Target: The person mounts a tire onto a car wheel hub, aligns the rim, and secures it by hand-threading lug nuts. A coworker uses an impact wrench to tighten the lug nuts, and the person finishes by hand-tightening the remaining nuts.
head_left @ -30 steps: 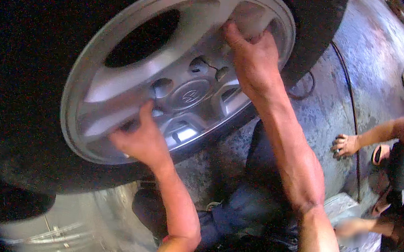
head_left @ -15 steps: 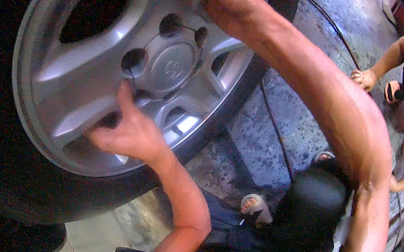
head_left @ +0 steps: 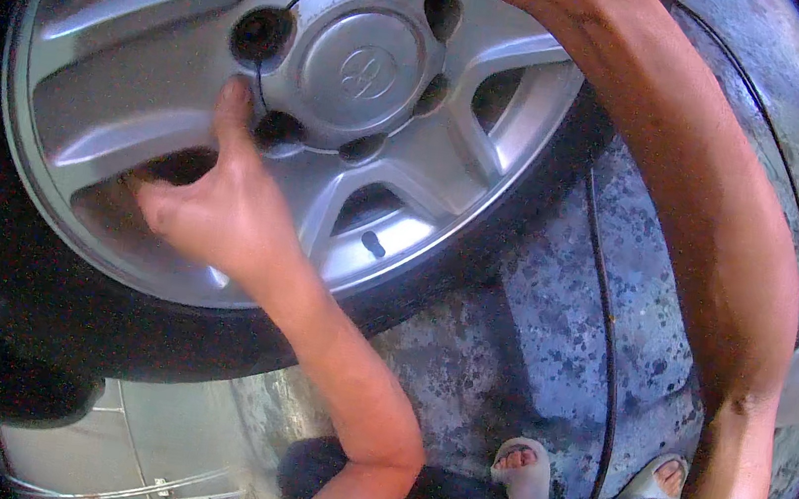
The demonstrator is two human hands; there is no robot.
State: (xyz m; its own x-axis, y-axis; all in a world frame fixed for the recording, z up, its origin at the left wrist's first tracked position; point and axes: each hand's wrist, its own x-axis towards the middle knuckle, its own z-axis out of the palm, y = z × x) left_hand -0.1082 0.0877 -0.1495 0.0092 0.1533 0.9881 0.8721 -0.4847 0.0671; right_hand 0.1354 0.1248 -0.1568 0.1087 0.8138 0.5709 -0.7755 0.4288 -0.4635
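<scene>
A car wheel (head_left: 352, 149) with a silver alloy rim and black tire fills the upper left, tilted toward me. My left hand (head_left: 219, 212) grips one spoke: the thumb lies along its face near a lug hole, and the fingers reach into the opening beside it, their tips hidden. The round centre cap (head_left: 366, 71) is ringed by several deep lug holes. From the lower right, my right forearm (head_left: 701, 147) arches over to the top edge near the wheel's far side, where the hand is cut off.
A dark hose or cable (head_left: 605, 285) runs across the stained grey floor (head_left: 547, 347), with another cable (head_left: 766, 105) farther right. My sandalled feet (head_left: 526, 475) stand below the wheel. Pale tiles (head_left: 66, 448) lie at lower left. Part of another person shows at the right rim.
The view has shifted, so the wheel appears larger and turned a little. My left hand keeps its hold on the spoke. The right hand has left the top of the picture.
</scene>
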